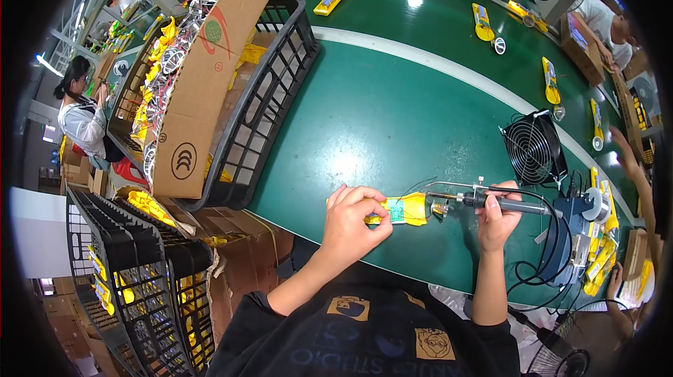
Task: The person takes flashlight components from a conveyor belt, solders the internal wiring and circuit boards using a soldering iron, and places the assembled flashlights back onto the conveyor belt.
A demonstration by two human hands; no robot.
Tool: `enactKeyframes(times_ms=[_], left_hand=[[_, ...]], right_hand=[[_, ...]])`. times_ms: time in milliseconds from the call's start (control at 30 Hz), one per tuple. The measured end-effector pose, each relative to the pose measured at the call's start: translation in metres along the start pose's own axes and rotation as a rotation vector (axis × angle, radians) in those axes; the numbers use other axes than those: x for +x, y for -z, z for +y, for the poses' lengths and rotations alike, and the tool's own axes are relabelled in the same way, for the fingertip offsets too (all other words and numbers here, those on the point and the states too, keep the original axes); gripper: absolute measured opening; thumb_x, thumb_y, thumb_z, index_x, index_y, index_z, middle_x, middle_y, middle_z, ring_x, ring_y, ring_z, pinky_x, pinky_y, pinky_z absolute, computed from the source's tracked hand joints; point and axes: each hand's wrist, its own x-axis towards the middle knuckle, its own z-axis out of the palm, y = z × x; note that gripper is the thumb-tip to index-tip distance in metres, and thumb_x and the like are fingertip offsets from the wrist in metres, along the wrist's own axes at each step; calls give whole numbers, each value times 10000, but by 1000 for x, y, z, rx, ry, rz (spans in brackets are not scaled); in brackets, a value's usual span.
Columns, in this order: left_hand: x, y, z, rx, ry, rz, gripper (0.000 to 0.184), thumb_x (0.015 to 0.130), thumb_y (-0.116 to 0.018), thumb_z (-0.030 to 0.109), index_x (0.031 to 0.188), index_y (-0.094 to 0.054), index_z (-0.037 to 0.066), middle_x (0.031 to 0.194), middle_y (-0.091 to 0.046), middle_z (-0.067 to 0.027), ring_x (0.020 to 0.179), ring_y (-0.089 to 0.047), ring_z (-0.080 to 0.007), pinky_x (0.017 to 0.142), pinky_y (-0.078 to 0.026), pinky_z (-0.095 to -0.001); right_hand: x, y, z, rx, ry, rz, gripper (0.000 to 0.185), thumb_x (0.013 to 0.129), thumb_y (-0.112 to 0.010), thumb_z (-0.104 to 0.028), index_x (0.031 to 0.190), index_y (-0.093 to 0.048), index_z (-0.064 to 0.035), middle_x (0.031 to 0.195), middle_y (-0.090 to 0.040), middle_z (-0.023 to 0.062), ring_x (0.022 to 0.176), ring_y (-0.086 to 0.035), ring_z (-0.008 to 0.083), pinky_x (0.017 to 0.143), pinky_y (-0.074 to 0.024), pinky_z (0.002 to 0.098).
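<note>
My left hand is closed on the left end of a yellow casing, which lies on the green table near its front edge. A green circuit board shows inside the casing. At the casing's right end sits a small silver reflector. My right hand grips a black soldering iron, its tip pointing left close to the reflector. Whether the tip touches anything is too small to tell. A thin metal tube runs above the iron toward the casing.
A black fan and a blue solder feeder with cables stand at the right. A black crate with a cardboard box is at the left. Beyond, a green conveyor carries yellow casings. Co-workers sit at both sides.
</note>
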Motion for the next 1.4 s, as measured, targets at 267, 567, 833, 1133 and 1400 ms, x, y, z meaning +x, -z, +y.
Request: enactKeyframes(times_ms=[267,567,833,1133,1400], left_hand=[[-5,30,-11,-46,9,173,83,778,-590,91,749,-600,15,890,-602,-100,841,-560,-235,762,-436,-336],[-47,97,-33,-215,380,-456,183,839,-476,-14,1016,-497,28,848,-645,-96,798,-624,-189,717,-464,-279],[-45,82,-22,0,-47,-602,352,721,-571,-34,1031,-620,126,899,-615,-35,833,-567,-246,721,-459,-333],[-43,61,-17,151,-164,-537,95,695,-653,85,787,-644,105,771,-552,-4,727,-550,-189,631,-452,-316],[-44,53,-16,156,-260,-454,76,697,-657,105,764,-620,102,805,-561,27,734,-526,-187,647,-433,-315]], right_hand=[[4,4,6,46,44,49,165,787,-585,-135,840,-473,-26,700,-481,22,477,-449,48,391,-335,160],[7,2,6,40,40,76,167,814,-563,-164,840,-450,-43,665,-470,10,465,-416,32,378,-297,138],[8,3,5,51,-2,72,153,804,-583,-124,846,-459,-47,637,-476,0,469,-441,44,397,-335,159],[10,9,4,129,-18,-2,123,804,-569,-82,830,-459,-34,669,-487,17,507,-442,47,462,-376,176],[11,7,1,151,-43,11,122,788,-586,-87,813,-477,-38,697,-499,12,556,-482,52,481,-386,181]])
